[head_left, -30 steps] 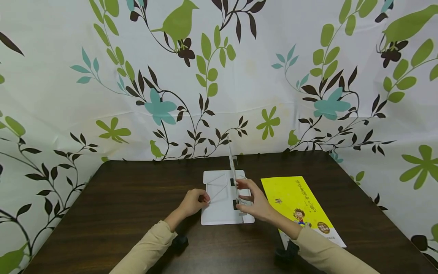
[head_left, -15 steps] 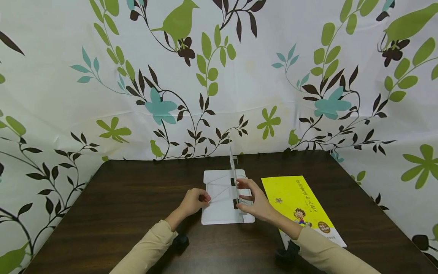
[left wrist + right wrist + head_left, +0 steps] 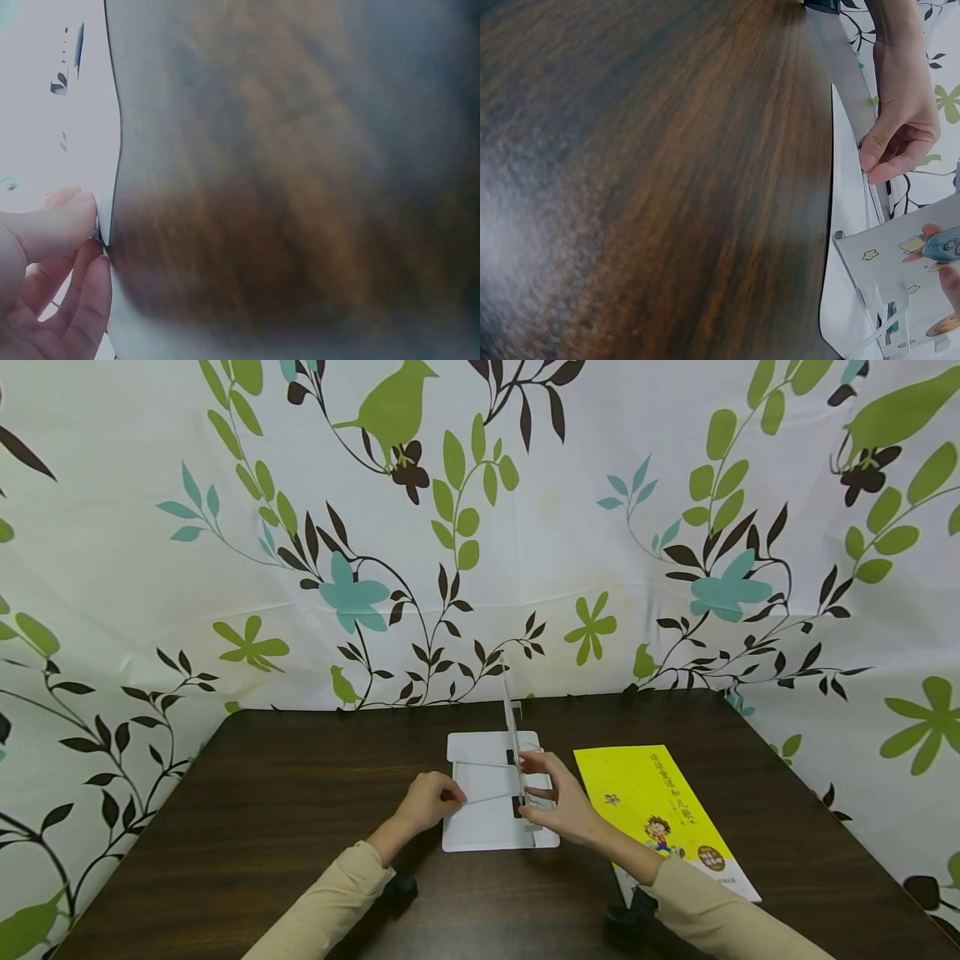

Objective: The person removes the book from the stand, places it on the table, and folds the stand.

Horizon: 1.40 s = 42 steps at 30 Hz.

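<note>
Two holds: left fingers (image 3: 448, 787) narrow on thin wire (image 3: 489, 798), right fingers (image 3: 536, 762) wider on flat upright panel (image 3: 892, 244).

Two hands (image 3: 427, 800) (image 3: 558, 799), one stand (image 3: 480, 828), one book (image 3: 626, 777)

Wht stand (image 3: 480, 827), yel book (image 3: 658, 802) (v. bright), dk brn woodgrain table (image 3: 315, 760), beige sleeves (image 3: 330, 893)
</note>
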Each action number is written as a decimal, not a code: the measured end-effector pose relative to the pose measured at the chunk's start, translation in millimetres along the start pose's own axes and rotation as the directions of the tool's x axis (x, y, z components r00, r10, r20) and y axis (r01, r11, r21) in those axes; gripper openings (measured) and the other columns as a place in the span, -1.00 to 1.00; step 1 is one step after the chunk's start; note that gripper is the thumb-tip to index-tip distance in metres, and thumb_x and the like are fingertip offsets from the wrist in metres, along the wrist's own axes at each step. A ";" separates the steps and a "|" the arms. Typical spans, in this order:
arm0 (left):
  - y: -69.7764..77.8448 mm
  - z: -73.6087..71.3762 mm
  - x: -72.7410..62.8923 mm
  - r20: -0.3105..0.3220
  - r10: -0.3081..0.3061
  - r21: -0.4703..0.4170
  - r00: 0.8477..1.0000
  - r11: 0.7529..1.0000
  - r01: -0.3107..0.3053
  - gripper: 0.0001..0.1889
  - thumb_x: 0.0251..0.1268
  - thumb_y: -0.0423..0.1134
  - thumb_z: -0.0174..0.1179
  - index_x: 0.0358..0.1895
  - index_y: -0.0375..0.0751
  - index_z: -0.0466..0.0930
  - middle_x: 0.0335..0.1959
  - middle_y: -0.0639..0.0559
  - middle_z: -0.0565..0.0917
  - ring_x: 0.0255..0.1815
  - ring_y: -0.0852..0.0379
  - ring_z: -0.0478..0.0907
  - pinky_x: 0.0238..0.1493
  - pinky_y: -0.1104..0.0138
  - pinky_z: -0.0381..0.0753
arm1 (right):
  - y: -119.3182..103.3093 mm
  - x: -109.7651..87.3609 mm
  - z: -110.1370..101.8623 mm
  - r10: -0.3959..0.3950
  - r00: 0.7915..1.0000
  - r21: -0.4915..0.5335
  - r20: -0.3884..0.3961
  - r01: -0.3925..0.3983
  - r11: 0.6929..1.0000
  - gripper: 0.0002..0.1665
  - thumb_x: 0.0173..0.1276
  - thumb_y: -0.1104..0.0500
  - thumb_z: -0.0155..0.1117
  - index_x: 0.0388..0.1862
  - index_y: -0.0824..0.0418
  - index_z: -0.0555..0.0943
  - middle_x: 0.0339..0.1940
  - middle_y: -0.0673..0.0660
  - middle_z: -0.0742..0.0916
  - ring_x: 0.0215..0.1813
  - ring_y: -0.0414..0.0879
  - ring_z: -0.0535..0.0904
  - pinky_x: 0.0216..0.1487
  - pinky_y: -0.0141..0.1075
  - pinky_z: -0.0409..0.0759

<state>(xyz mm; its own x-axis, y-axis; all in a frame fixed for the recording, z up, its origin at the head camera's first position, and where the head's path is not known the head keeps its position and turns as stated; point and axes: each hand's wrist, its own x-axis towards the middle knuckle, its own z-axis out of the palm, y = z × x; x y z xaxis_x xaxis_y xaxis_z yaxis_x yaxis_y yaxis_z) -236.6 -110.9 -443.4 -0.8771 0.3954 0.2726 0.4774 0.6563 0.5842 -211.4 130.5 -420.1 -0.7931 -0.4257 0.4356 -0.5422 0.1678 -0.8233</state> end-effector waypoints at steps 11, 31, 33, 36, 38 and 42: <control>1.3 -1.1 1.3 0.013 0.001 0.037 1.000 0.999 -0.002 -0.92 -0.12 -0.50 0.30 -0.56 -0.26 0.68 -0.54 0.02 0.66 -0.40 0.09 0.56 -0.34 0.28 0.52 | -5.0 0.6 0.1 0.010 1.000 -0.007 0.001 -0.010 1.000 -0.24 -0.02 0.38 0.28 0.23 0.38 0.27 0.09 0.35 0.42 0.08 0.26 0.39 -0.05 -0.03 0.51; 0.2 -13.4 -15.9 0.106 0.067 -0.025 0.992 0.998 -0.065 -0.83 -0.14 -0.52 0.31 -0.36 -0.36 0.65 -0.35 -0.07 0.65 -0.29 0.03 0.57 -0.25 0.29 0.54 | 2.9 -3.0 16.4 0.073 0.994 -0.086 -0.075 -0.079 0.993 -0.35 0.03 0.22 0.24 0.16 0.28 0.36 0.03 0.24 0.46 0.04 0.16 0.41 -0.10 -0.02 0.55; 1.5 -14.9 -17.3 0.117 0.063 -0.031 0.991 0.998 -0.060 -0.81 -0.12 -0.50 0.31 -0.33 -0.36 0.64 -0.32 -0.09 0.66 -0.26 0.02 0.57 -0.22 0.25 0.54 | -10.5 -1.8 18.0 0.092 0.993 -0.083 -0.078 -0.099 0.992 -0.35 0.02 0.25 0.24 0.15 0.34 0.36 0.03 0.30 0.46 0.03 0.21 0.41 -0.10 0.04 0.53; 1.2 -16.7 -19.4 0.128 0.087 -0.043 0.988 0.996 -0.082 -0.78 -0.10 -0.49 0.31 -0.28 -0.39 0.63 -0.28 -0.12 0.66 -0.22 -0.02 0.58 -0.19 0.21 0.55 | -31.1 0.3 20.8 0.131 0.987 -0.084 -0.089 -0.139 0.987 -0.38 0.00 0.32 0.23 0.11 0.44 0.36 0.01 0.38 0.45 0.02 0.27 0.40 -0.11 0.11 0.50; 0.5 -18.1 -21.7 0.130 0.125 -0.058 0.984 0.991 -0.119 -0.77 -0.07 -0.47 0.30 -0.25 -0.41 0.62 -0.27 -0.14 0.65 -0.22 -0.02 0.58 -0.21 0.22 0.55 | -46.3 1.9 22.8 0.160 0.983 -0.090 -0.094 -0.169 0.982 -0.40 -0.01 0.36 0.22 0.08 0.49 0.36 -0.01 0.43 0.44 0.01 0.30 0.39 -0.11 0.14 0.48; -6.4 -18.2 -25.1 0.110 0.206 -0.095 0.972 0.976 -0.196 -0.74 0.00 -0.40 0.29 -0.18 -0.41 0.60 -0.24 -0.13 0.65 -0.21 0.02 0.58 -0.25 0.27 0.56 | -49.4 2.9 26.0 0.193 0.976 -0.104 -0.101 -0.203 0.974 -0.41 0.00 0.35 0.24 0.06 0.47 0.38 -0.01 0.40 0.47 0.02 0.28 0.40 -0.10 0.14 0.48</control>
<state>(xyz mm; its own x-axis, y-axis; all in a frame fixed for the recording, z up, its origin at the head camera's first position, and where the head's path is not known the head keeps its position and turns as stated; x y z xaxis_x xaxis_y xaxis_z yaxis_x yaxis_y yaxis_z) -218.6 -136.7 -440.1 -0.7485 0.5906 0.3015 0.6333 0.5018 0.5892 -179.6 97.8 -387.6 -0.9068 -0.2928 0.3032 -0.3954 0.3421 -0.8524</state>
